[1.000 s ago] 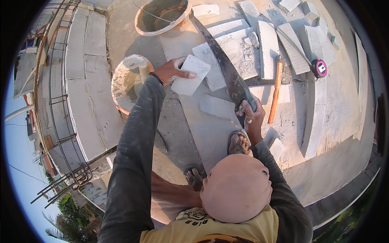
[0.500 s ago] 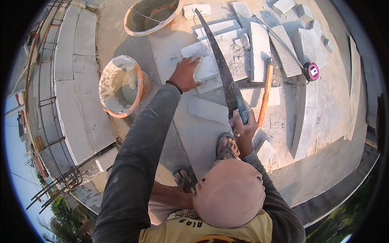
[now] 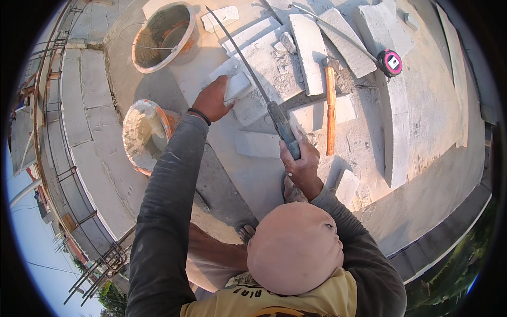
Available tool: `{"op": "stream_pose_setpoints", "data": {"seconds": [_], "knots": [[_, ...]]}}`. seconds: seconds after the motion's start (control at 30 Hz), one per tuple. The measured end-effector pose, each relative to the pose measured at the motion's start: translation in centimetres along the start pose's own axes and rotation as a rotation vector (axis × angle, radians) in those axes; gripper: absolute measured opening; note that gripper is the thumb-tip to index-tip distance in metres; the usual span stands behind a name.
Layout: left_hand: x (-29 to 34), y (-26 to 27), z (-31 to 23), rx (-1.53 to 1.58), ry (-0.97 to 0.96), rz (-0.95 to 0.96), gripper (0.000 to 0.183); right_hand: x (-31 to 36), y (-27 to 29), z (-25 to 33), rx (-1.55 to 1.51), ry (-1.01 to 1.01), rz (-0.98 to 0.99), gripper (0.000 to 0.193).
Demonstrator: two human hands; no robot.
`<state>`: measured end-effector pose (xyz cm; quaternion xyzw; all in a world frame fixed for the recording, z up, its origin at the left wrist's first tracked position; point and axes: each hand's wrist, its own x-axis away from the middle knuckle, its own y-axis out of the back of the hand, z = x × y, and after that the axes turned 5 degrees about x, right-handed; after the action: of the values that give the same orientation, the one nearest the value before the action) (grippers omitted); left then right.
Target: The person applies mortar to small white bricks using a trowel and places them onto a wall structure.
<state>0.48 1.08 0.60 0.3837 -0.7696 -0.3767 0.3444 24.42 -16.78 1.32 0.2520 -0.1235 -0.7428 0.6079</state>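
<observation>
My right hand [image 3: 303, 161] is closed around the dark handle of a handsaw [image 3: 244, 62], its long blade pointing up and away to the left. The blade appears nearly edge-on and passes just right of a small pale block [image 3: 240, 87]. My left hand [image 3: 212, 99] grips that block by its left end, fingers partly hidden behind it. Beneath the block lies a larger light-grey block slab [image 3: 264, 71] strewn with dust and crumbs. Whether the blade touches the small block I cannot tell.
A wooden-handled hammer [image 3: 330, 111] lies right of the saw. Beyond it rests a pink-and-black tape measure [image 3: 390, 63] with its tape drawn out. Two mortar-stained buckets [image 3: 140, 48] stand at left. Several cut blocks [image 3: 309, 53] lie about; a low block wall [image 3: 87, 127] borders the left.
The saw has turned from showing its blade's flat side to nearly edge-on. My left hand has closed more around the small block, which now sits tilted. The whole view has shifted.
</observation>
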Motion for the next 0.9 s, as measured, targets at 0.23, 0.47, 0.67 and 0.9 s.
{"op": "stream_pose_setpoints", "data": {"seconds": [0.23,0.47,0.67,0.9], "knots": [[-0.5,-0.1,0.2,-0.015,-0.036,0.029,0.063,-1.4,-1.4,-1.9,-0.080,-0.057,0.142,0.055],[-0.6,0.1,-0.4,-0.011,-0.089,0.017,0.062,-1.7,-2.6,-2.0,-0.157,-0.078,0.091,0.056],[-0.8,0.6,-0.9,-0.004,-0.062,0.043,0.062,-2.3,-2.4,-2.5,-0.121,-0.067,0.143,0.059],[-0.7,-0.4,-0.4,-0.046,-0.108,0.004,0.067,-1.2,-3.1,-3.7,-0.020,0.091,-0.009,0.055]]}}
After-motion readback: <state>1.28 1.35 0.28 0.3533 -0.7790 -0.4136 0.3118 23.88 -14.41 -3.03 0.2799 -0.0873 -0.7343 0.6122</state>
